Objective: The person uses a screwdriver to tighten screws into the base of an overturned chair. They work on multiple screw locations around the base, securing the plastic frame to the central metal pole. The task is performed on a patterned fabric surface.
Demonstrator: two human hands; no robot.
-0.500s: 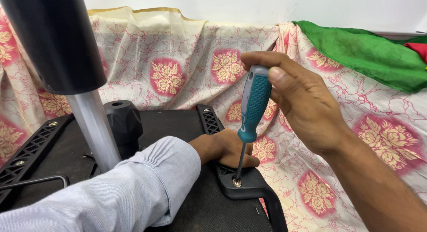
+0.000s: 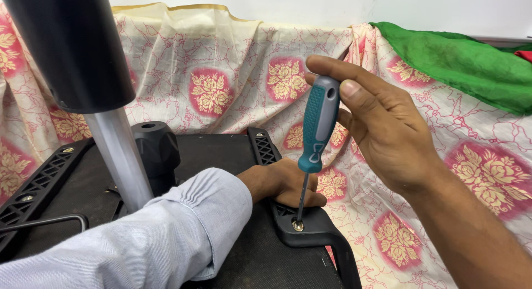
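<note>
One screwdriver [image 2: 317, 128] upright, right hand [image 2: 382, 128] fingers [image 2: 332, 67] around handle

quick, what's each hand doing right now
Left hand: pressed flat on the black bracket, gripping nothing.
Right hand: closed around the teal screwdriver, tip on the screw.

Even, bright diffuse light, prob. overhead; no glare. Soft shadow under left hand [image 2: 285, 181] on black plastic bracket [image 2: 310, 233]. Centre sharp; near sleeve [image 2: 166, 233] and black column [image 2: 66, 45] slightly soft. Mild wide-angle stretch at edges.
</note>
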